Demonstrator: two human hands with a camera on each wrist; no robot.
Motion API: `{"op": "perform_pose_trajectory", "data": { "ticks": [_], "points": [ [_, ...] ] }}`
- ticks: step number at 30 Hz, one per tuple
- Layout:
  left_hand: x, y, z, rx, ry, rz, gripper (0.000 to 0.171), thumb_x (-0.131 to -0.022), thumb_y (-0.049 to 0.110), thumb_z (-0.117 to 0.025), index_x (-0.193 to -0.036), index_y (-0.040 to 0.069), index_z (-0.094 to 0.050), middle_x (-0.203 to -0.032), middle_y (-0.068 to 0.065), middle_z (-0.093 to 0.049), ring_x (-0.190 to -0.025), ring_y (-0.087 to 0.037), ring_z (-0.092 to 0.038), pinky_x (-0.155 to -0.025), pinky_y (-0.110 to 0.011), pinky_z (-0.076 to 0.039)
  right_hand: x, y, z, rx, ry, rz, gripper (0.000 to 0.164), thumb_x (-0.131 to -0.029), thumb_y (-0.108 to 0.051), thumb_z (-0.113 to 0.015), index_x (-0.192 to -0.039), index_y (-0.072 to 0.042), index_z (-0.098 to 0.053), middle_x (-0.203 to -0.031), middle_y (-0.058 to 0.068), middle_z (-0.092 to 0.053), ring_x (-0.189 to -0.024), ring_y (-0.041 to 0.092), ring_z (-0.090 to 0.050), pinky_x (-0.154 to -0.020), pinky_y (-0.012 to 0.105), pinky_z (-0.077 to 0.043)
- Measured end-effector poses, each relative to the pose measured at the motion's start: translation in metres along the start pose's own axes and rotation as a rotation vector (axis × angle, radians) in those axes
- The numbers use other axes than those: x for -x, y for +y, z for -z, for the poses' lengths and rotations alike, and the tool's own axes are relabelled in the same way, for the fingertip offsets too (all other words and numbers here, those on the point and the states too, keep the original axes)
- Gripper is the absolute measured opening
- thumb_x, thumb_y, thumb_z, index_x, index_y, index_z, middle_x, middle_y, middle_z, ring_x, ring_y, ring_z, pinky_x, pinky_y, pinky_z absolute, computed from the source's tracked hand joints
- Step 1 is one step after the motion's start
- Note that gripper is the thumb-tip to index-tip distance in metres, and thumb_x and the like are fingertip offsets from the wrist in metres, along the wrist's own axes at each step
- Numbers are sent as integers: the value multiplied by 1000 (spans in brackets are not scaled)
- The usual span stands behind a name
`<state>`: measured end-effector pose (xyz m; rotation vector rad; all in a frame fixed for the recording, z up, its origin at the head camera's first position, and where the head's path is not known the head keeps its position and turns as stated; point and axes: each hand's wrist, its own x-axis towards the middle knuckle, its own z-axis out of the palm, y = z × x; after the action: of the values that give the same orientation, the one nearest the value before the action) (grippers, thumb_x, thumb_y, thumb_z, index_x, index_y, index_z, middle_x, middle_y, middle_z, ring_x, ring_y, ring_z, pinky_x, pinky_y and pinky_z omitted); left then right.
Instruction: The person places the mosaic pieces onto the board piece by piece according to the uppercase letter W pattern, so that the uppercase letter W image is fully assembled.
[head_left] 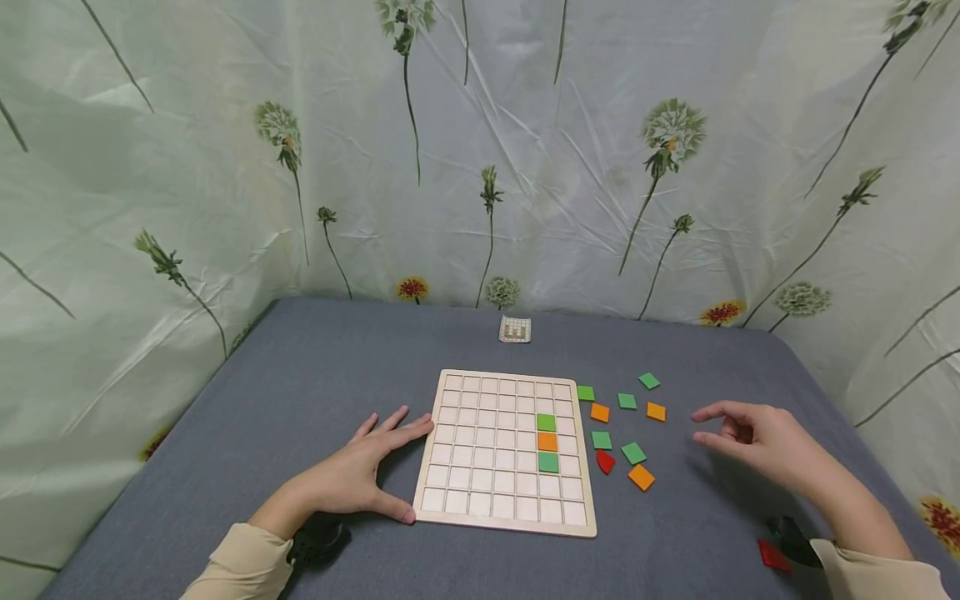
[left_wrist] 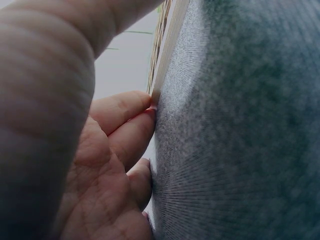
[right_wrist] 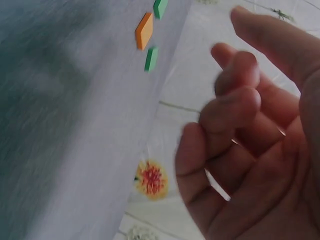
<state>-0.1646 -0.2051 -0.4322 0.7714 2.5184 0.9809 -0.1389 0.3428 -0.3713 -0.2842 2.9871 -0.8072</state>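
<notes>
A pale wooden grid board [head_left: 480,479] lies on the grey table. Within one of its columns sit a light green tile [head_left: 546,422], an orange tile [head_left: 547,442] and a darker green tile [head_left: 548,462], stacked in a line. My left hand [head_left: 352,475] is spread along the board's left side, thumb at the near corner and index fingertip on the edge. In the left wrist view, fingertips [left_wrist: 142,102] meet the board's side. My right hand [head_left: 776,446] hovers right of the loose tiles, fingers loosely bent, nothing between thumb and index finger.
Loose green and orange tiles, such as an orange one [head_left: 641,477], lie scattered right of the board with a red rounded piece [head_left: 605,462]. Another red piece [head_left: 774,556] lies by the right wrist. A small patterned card [head_left: 515,330] rests behind the board, before a flowered curtain [head_left: 480,125].
</notes>
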Motion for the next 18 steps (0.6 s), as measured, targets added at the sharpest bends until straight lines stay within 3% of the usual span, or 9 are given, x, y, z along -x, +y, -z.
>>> {"op": "perform_pose_trajectory", "data": {
  "ticks": [3,6,11,18],
  "points": [
    [0,0,0,-1,1,-1,120,-71,52,-98,-169,21,-37,-177,-5,-33,-169,-42,-9,-129,-74,5,11,13,2,-17,-81,2,29,-97,-24,-82,-119,-6,-76,-73,-11,-53,-60,0,-44,-54,24,-36],
    [0,0,0,0,1,-1,120,-71,52,-98,-169,21,-37,-177,-5,-33,-169,-42,-9,-129,-74,5,22,28,7,-79,-214,13,28,-98,-19,-80,-119,-1,-74,-71,-13,-50,-59,-1,-42,-52,25,-35],
    [1,-1,0,4,1,1,120,-71,52,-98,-170,21,-36,-177,-5,-32,-169,-42,-9,-128,-75,6,37,48,13,-200,-399,-8,30,-101,-14,-74,-122,6,-70,-66,-15,-38,-55,0,-30,-50,29,-29],
    [2,0,0,8,3,5,120,-71,52,-98,-170,22,-36,-177,-6,-33,-169,-43,-9,-128,-75,5,51,68,14,-483,-586,-68,38,-101,-5,-72,-124,22,-59,-63,-12,-29,-53,11,-19,-50,33,-23]
  ]
}}
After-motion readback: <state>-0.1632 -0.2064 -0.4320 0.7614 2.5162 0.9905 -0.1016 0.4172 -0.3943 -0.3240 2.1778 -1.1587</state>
